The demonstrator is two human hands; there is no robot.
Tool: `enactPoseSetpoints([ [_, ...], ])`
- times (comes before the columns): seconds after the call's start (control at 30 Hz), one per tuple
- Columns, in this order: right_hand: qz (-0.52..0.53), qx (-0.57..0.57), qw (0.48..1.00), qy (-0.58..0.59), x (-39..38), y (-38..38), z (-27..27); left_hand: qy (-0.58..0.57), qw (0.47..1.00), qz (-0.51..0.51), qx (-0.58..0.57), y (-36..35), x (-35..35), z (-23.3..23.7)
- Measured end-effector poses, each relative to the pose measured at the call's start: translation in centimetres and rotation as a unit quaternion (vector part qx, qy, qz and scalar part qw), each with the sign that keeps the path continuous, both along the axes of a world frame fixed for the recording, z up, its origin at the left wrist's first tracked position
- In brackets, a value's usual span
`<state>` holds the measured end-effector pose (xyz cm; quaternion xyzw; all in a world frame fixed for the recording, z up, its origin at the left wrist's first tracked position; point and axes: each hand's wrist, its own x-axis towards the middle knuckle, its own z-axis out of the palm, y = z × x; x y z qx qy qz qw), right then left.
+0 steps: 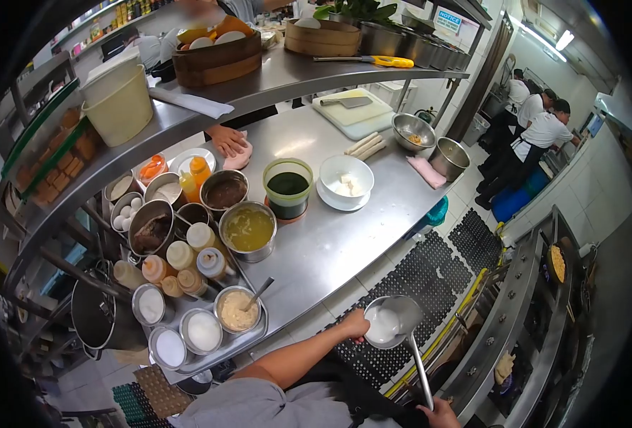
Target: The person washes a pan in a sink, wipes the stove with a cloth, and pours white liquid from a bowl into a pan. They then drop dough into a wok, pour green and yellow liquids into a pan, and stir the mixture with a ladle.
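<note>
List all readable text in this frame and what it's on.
"NOTICE": on the blue-and-white sign at the top, past the shelf end; its smaller lines are too blurred to read.
Labels on the shelf bottles, top left: too small to read.
On the ladle and squeeze bottles: no text visible.

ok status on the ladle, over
right hand shut on ladle handle end. left hand at bowl rim, grip unclear. bowl holds white liquid, off the counter edge, over floor mat. nothing in the way.
</note>
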<state>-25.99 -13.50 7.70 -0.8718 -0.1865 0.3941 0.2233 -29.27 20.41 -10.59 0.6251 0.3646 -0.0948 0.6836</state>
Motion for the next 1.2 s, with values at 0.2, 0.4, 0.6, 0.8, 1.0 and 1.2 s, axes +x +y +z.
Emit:
enactPoseSetpoints([
  [0.2,0.077,-0.006,0.979,-0.189,-1.4,0.4,0.5,-0.023,0.999,0.023,-0.021,-0.1,0.0,0.4],
  [0.4,0.031,-0.066,0.981,-0.181,-2.7,1.3,-0.1,0.001,0.999,0.028,-0.034,0.0,0.1,2.7],
  [0.6,-0.001,0.049,0.998,-0.045,-1.5,-0.8,-2.3,-0.015,0.999,0.011,-0.036,0.4,-0.7,2.5],
  [0.8,0.000,0.037,0.999,-0.035,-2.6,-0.3,0.4,-0.016,0.999,0.019,-0.036,0.1,-1.4,1.8],
  [1.0,0.019,-0.117,0.982,-0.148,-3.8,2.1,2.8,-0.017,0.999,0.026,-0.015,-0.7,-1.1,3.3],
  [1.2,0.051,0.042,0.990,-0.124,-2.3,-1.1,-2.1,-0.053,0.998,0.034,-0.018,-1.0,-0.8,1.3],
])
